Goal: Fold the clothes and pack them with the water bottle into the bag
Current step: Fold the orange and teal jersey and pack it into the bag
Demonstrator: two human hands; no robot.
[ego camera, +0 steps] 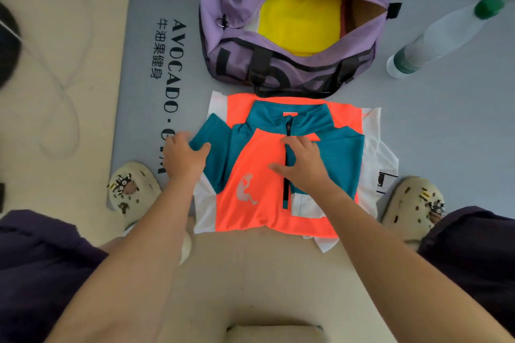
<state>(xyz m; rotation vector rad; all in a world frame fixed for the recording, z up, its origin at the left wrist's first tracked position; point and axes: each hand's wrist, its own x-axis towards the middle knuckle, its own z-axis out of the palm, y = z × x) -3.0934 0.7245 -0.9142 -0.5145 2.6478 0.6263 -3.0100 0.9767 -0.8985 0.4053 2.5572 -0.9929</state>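
Note:
An orange, teal and white zip jacket [250, 203] lies on the grey mat, front up, its sleeves folded in over the chest. My left hand [184, 156] grips the teal fold at the jacket's left edge. My right hand [303, 164] presses flat on the zip at the middle, fingers spread. Just beyond the jacket sits a purple duffel bag [231, 44], unzipped, with a yellow folded garment [298, 25] inside. A clear water bottle [440, 39] with a green cap lies on its side to the right of the bag.
The grey mat [145, 36] carries black lettering along its left side. My two feet in beige clogs stand at either side of the jacket: left clog [131, 189], right clog [412, 203]. A white cord [64, 86] loops over the beige floor at left. A wall runs along the top.

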